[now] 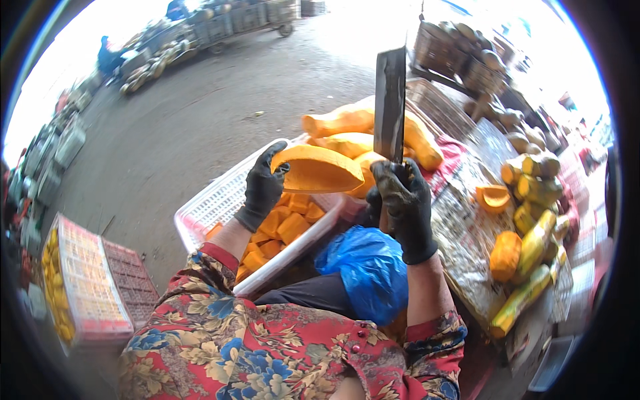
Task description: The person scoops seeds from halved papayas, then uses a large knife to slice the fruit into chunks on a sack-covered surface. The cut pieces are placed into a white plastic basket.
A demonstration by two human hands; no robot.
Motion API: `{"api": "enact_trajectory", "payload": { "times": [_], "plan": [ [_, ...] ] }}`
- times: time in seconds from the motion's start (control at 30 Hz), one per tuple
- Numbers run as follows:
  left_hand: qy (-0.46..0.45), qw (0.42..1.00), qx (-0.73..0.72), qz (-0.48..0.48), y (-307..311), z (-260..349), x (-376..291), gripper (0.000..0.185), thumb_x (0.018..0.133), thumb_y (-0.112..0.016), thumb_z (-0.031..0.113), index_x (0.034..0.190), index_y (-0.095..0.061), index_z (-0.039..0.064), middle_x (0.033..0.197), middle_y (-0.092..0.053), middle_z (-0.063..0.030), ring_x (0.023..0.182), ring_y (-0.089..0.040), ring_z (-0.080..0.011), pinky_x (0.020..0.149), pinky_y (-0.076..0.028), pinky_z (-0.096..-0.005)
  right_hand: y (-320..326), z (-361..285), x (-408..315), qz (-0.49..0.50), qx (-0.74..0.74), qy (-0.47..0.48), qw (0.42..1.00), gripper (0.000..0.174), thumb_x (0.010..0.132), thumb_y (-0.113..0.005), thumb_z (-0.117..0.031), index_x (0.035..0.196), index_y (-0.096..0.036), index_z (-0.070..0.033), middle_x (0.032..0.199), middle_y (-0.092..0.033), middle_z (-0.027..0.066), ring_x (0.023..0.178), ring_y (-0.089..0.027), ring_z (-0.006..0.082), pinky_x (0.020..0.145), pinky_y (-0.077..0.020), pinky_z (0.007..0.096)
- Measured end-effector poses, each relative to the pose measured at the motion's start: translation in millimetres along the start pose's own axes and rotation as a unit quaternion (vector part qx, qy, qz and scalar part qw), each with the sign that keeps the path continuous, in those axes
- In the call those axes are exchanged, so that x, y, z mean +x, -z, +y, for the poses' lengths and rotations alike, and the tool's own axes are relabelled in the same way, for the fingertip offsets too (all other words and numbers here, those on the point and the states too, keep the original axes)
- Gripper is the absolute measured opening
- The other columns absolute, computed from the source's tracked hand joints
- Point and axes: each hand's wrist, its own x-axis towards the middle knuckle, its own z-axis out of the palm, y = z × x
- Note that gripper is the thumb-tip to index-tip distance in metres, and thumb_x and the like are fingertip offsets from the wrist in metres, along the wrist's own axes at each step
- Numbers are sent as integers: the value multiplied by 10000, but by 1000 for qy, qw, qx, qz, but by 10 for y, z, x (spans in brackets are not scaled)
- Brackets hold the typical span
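My left hand [265, 185], in a dark glove, grips one end of a long curved piece of orange pumpkin [317, 170]. In my right hand [405, 205], gloved too, is the handle of a cleaver [390, 105], its broad blade upright. Below the pumpkin piece, a white plastic basket [200, 215] holds orange chunks [292, 227]. Peeled pumpkins [350, 120] lie just beyond the basket, behind the piece and the blade. A blue plastic bag [370, 270] covers part of my lap.
Peeled and partly peeled pumpkins [535, 250] and a cut piece [492, 198] lie on a worn surface [455, 235] at right. Wicker baskets [440, 50] stand at upper right. A crate [90, 280] with yellow produce is at lower left. A person [107, 57] is far off, upper left.
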Motion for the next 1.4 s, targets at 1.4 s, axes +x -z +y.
{"api": "enact_trajectory", "payload": {
  "times": [1.4],
  "plan": [
    [220, 932, -32, 287, 893, -1030, -103, 395, 944, -552, 125, 1329, -512, 49, 1295, -567, -150, 1184, -555, -245, 994, -445, -335, -1078, 2189, -232, -241, -213, -42, 946, 101, 870, -617, -188, 880, -607, -88, 665, -571, 44, 541, -557, 169, 488, -448, 311]
  ]
}}
